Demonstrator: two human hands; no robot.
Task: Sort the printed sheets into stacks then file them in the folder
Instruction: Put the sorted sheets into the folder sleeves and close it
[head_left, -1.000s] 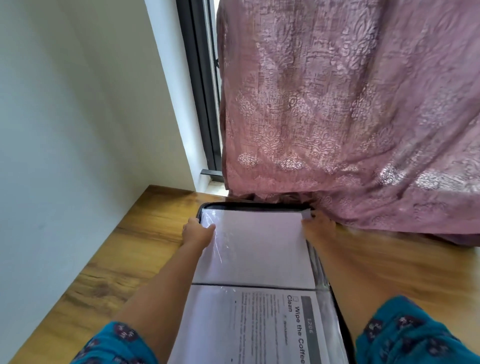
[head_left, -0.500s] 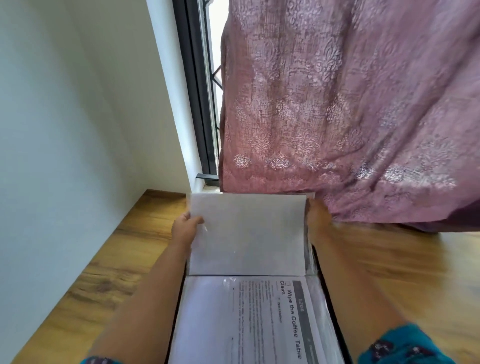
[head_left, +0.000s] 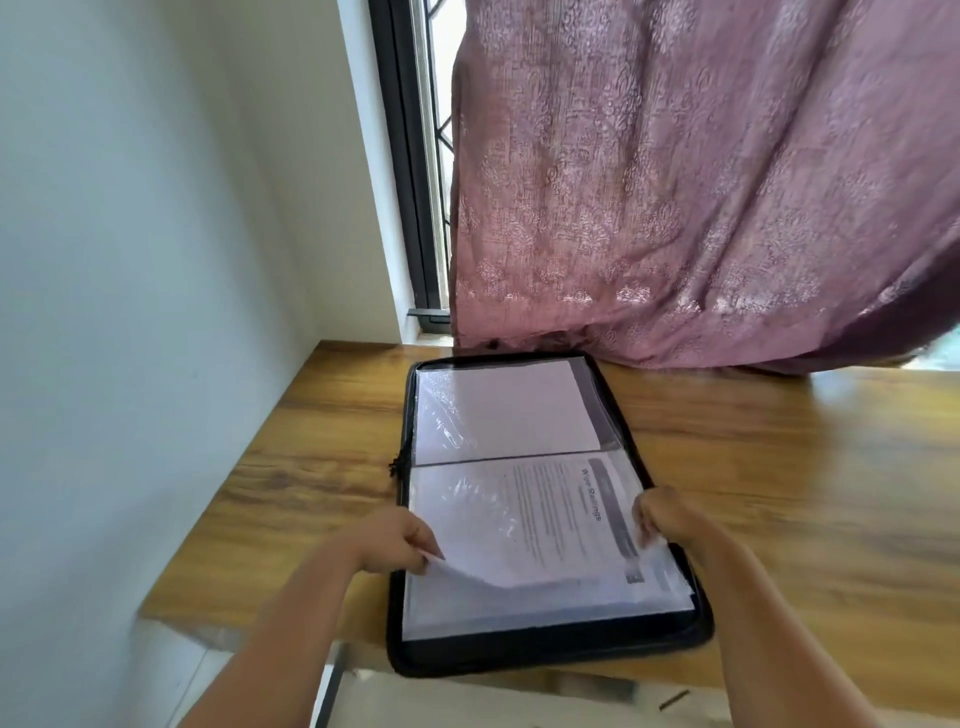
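Both hands are pinching the printed sheet (head_left: 550, 525): left hand (head_left: 397, 540) lifting its near-left corner, right hand (head_left: 662, 519) gripping the right edge, probably seating it in the open folder (head_left: 670, 644) lying on the table (head_left: 779, 467).

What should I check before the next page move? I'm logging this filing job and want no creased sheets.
1. Folder lies open and flat on the table: ok.
2. Left hand pinches the near page at its left edge: ok.
3. Right hand holds the same page's right edge: ok.
4. Page free of bends: not ok, its near-left corner curls up.
5. Far page lies flat: ok.
6. Curtain clear of the folder: cannot tell, its hem hangs right behind.
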